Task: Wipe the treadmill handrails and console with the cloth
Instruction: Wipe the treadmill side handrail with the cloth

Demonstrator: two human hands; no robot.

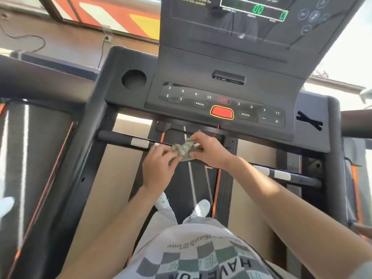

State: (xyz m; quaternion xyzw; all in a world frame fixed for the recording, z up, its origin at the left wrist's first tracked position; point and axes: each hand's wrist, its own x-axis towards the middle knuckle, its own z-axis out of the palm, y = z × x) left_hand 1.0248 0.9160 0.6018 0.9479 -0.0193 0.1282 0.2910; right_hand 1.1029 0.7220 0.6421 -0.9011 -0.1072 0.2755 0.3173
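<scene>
A crumpled grey-green cloth (184, 150) is held between both my hands just below the console's front edge, over the middle of the front crossbar (120, 138). My left hand (158, 168) pinches its lower left part. My right hand (209, 150) grips its right side with curled fingers. The dark console (221, 77) rises above, with a button panel, a red stop key (221, 112) and a lit display (253, 9). Black side handrails run down the left (66, 178) and the right (336, 168).
A round cup holder (134, 79) sits at the console's left. A red safety cord (216, 130) hangs below the stop key. My white shoes (201, 207) stand on the belt. A neighbouring treadmill's rail (40, 81) lies at left. A window is behind.
</scene>
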